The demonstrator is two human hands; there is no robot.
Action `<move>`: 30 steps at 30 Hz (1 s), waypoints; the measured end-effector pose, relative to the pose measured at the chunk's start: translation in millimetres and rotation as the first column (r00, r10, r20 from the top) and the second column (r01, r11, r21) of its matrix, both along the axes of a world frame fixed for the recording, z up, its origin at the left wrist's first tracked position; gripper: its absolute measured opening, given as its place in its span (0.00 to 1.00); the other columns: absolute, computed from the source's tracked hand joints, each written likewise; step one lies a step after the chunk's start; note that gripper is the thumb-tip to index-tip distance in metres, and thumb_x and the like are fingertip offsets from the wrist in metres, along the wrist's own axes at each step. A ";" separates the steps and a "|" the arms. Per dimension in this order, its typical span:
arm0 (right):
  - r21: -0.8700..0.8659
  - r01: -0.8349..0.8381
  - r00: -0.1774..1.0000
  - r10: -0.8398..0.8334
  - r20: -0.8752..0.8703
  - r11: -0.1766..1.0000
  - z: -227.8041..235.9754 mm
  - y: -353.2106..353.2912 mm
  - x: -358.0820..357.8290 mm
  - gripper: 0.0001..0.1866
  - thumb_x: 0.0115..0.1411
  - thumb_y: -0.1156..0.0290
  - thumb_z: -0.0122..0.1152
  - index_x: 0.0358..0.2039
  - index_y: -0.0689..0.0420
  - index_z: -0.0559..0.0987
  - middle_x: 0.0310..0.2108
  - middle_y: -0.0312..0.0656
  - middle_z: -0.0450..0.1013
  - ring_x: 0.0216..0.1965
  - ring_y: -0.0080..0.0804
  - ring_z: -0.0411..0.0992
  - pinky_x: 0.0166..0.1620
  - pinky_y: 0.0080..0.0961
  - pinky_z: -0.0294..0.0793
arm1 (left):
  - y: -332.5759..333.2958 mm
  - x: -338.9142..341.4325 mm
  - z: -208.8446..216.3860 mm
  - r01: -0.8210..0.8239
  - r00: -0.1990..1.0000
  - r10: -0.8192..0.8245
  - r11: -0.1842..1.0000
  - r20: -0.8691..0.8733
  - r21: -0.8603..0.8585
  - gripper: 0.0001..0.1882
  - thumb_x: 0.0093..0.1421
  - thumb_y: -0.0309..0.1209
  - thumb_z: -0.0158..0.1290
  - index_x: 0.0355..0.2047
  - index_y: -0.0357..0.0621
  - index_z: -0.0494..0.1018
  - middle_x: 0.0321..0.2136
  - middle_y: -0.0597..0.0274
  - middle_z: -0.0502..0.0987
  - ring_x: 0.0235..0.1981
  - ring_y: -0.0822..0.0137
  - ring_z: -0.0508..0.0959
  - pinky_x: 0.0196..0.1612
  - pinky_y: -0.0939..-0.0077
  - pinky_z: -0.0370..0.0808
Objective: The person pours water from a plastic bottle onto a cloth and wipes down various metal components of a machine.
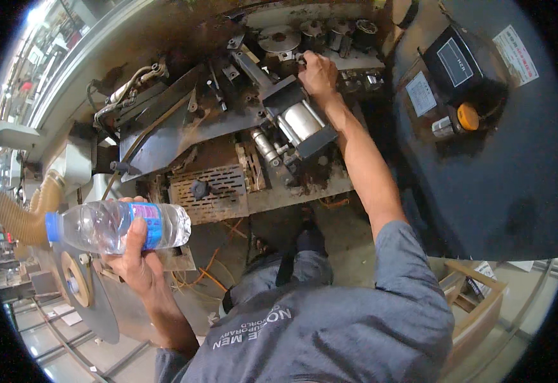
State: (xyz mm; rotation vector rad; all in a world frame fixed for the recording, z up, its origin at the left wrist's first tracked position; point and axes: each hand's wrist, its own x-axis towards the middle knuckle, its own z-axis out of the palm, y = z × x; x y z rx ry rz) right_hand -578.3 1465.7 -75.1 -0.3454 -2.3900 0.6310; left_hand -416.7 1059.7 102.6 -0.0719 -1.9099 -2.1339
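Note:
My left hand is closed round a clear plastic water bottle with a blue cap and a blue and pink label. The bottle lies nearly level, its cap to the left, in front of the machine. My right arm reaches far across the machine, past a silver pneumatic cylinder. Up there my right hand is closed, its fingertips at a small metal part beside a round metal disc. What the fingers pinch is too small to make out.
A slotted metal plate with a black knob sits on the near side. Ribbed hoses run at the left. On the right stands a dark panel with a black box and a yellow cap. A wooden crate is lower right.

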 end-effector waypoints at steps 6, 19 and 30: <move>-0.123 0.111 0.993 -0.105 0.058 0.986 11.3 -7.2 0.6 0.09 0.46 0.75 0.59 0.31 0.59 0.78 0.32 0.54 0.76 0.37 0.56 0.75 0.39 0.47 0.73 | -7.6 4.3 4.9 0.013 1.000 -0.013 0.999 -0.007 0.030 0.27 0.50 0.17 0.59 0.52 0.36 0.67 0.43 0.47 0.75 0.45 0.54 0.77 0.52 0.59 0.74; -0.095 0.011 1.000 -0.009 0.015 0.995 11.2 4.6 1.2 0.10 0.42 0.74 0.59 0.28 0.59 0.79 0.29 0.56 0.77 0.35 0.59 0.75 0.40 0.48 0.74 | 3.2 -17.4 7.8 0.054 0.998 -0.053 0.998 -0.025 0.024 0.29 0.51 0.15 0.58 0.55 0.36 0.65 0.42 0.47 0.76 0.45 0.54 0.78 0.50 0.60 0.76; 0.017 -0.138 0.988 0.137 0.075 0.990 -0.9 18.7 -4.4 0.09 0.46 0.71 0.60 0.30 0.56 0.81 0.27 0.55 0.75 0.32 0.56 0.75 0.36 0.45 0.73 | 0.3 -10.9 2.6 0.065 0.998 -0.065 0.998 -0.015 -0.016 0.29 0.51 0.17 0.60 0.54 0.36 0.65 0.44 0.47 0.75 0.46 0.54 0.77 0.52 0.59 0.74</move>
